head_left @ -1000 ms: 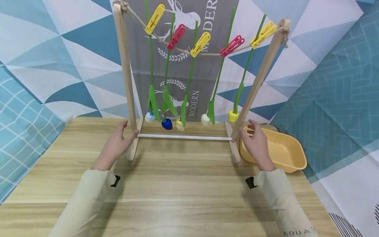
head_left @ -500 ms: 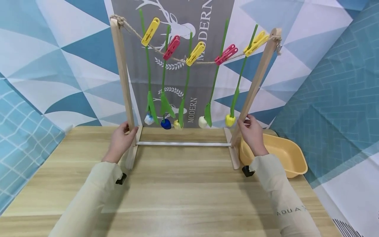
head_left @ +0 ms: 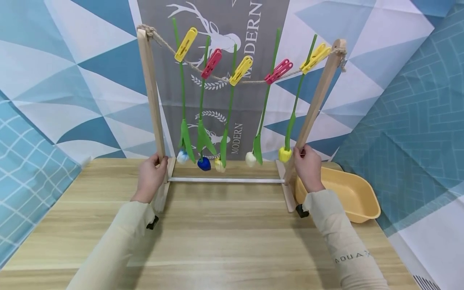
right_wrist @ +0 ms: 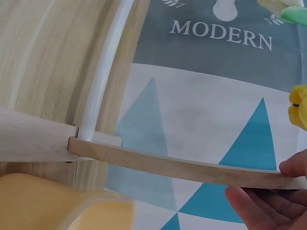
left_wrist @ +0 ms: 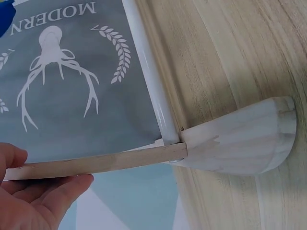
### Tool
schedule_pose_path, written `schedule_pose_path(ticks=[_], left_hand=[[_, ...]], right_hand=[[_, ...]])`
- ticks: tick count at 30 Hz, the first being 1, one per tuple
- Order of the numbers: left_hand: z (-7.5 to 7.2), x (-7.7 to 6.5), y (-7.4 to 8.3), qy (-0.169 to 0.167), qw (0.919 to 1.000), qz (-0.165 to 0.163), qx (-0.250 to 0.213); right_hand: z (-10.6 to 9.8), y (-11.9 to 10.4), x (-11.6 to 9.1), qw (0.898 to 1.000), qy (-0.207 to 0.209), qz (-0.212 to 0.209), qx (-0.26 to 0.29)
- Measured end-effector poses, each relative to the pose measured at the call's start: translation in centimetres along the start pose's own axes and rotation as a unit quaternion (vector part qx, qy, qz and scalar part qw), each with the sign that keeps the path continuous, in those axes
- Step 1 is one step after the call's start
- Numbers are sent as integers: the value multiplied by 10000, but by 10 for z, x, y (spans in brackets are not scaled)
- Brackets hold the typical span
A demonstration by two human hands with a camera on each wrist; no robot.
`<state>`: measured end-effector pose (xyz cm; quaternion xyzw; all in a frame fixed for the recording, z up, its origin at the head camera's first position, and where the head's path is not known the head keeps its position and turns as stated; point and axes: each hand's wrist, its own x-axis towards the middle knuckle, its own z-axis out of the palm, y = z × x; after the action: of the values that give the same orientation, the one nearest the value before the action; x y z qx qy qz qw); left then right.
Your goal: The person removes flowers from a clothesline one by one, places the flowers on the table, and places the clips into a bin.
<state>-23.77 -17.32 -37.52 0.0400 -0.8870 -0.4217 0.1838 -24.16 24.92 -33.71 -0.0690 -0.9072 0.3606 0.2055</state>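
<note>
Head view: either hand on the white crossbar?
No, the left hand grips the left post, the right hand the right post, both above the crossbar.

A yellow basin [head_left: 348,191] sits beside what seems patterned cloth [head_left: 402,133].

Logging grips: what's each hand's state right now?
Left hand: holding the long pale wooden left post.
Right hand: holding the long pale wooden right post.

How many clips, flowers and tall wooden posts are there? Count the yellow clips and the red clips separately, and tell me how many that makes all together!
Yellow clips: 3
Red clips: 2
Hanging flowers: 5
Tall wooden posts: 2
Total: 12
</note>
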Motion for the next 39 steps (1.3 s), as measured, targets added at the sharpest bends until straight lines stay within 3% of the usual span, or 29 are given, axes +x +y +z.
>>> schedule_pose_path(ticks=[10,27,39], left_hand=[[-1,-2,1,160,9994,296,89],[-5,-8,0,183,9989,398,180],[-8,-12,2,236,9986,467,111]], right_hand=[[0,-1,-2,9990,28,-64,-448],[-7,-2,-10,9986,-127,-48,-505],[-11,-1,-13,9982,80,-398,-445]])
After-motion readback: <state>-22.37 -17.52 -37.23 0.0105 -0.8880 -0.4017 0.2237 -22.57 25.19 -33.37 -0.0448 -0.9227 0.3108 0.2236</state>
